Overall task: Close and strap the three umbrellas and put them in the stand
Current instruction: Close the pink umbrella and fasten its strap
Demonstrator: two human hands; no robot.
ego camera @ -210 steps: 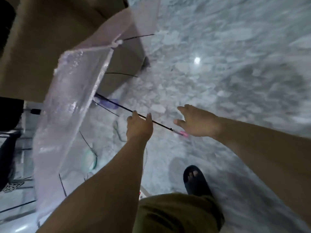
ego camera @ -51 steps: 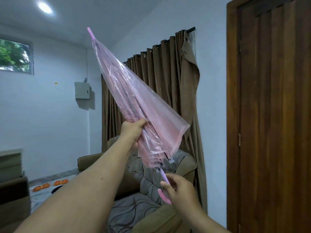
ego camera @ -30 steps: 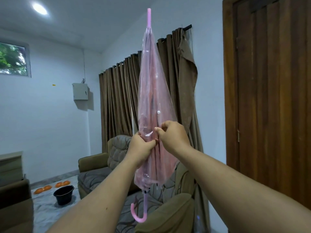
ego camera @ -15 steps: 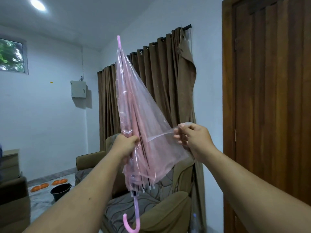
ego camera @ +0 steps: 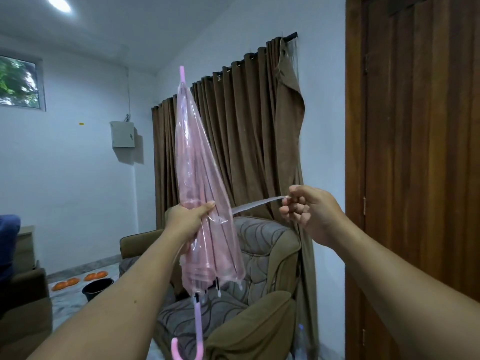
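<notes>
A folded, transparent pink umbrella point(ego camera: 197, 162) stands nearly upright in front of me, tip up and pink hooked handle point(ego camera: 187, 353) at the bottom. My left hand point(ego camera: 188, 223) grips the gathered canopy around its middle. My right hand point(ego camera: 307, 210) pinches the end of the umbrella's clear strap point(ego camera: 255, 203), which stretches out to the right from the canopy. No other umbrella shows. A black bucket point(ego camera: 98, 288) stands on the floor at the left; I cannot tell whether it is the stand.
A brown patterned armchair point(ego camera: 262, 258) sits behind the umbrella, with brown curtains point(ego camera: 244, 136) beyond it. A wooden door point(ego camera: 420, 162) fills the right side. Several orange discs point(ego camera: 78, 280) lie on the marble floor near the bucket. Brown furniture point(ego camera: 24, 302) stands at the left.
The canopy has been gathered tighter and the umbrella stands more upright. My right hand has drawn the strap farther out to the right.
</notes>
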